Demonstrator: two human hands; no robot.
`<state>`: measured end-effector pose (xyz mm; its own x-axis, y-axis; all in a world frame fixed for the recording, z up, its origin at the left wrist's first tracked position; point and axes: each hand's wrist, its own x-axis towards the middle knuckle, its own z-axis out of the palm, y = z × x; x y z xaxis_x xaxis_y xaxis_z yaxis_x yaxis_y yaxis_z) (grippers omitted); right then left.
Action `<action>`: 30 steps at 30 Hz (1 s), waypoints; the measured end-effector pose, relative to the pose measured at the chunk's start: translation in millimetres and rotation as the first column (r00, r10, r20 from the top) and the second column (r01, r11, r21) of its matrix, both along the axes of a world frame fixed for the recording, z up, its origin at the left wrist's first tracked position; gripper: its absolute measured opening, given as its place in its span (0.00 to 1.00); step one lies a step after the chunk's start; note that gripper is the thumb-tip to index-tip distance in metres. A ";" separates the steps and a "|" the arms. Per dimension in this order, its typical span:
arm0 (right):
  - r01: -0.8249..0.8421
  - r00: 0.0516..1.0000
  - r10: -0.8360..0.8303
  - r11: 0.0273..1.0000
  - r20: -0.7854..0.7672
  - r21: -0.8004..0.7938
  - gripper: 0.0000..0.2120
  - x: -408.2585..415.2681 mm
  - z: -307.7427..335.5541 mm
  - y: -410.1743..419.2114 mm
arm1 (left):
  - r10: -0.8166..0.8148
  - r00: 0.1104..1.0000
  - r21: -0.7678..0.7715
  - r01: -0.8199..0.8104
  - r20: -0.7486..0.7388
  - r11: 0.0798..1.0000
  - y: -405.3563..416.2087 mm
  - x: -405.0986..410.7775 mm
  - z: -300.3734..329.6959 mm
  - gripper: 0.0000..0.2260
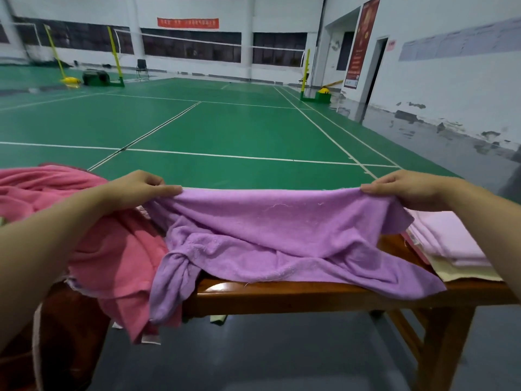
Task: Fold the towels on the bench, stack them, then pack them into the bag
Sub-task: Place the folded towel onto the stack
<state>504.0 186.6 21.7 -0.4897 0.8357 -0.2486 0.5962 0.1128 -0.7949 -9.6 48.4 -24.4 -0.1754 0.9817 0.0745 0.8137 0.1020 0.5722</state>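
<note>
While both hands hold the purple towel (pixel 270 235) up by its far edge, the head view shows the left hand (pixel 141 186) and right hand (pixel 406 190) each pinching a top corner between thumb and curled fingers (pixel 166 190). Its lower half lies bunched on the wooden worktop (pixel 282 292), one twisted end spilling over the near edge. Judging by that twist, lifting and shaking should free it before halving. Unfolded pink towels (pixel 107 249) crowd the left end; a folded stack (pixel 448 244) sits at the right end. No bag is identifiable.
</note>
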 end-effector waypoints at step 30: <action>0.565 0.825 -0.362 0.543 -0.434 0.621 0.14 -27.2 31.1 1.3 | 0.127 0.991 0.662 -0.122 0.040 0.740 12.1 40.8 94.4 0.18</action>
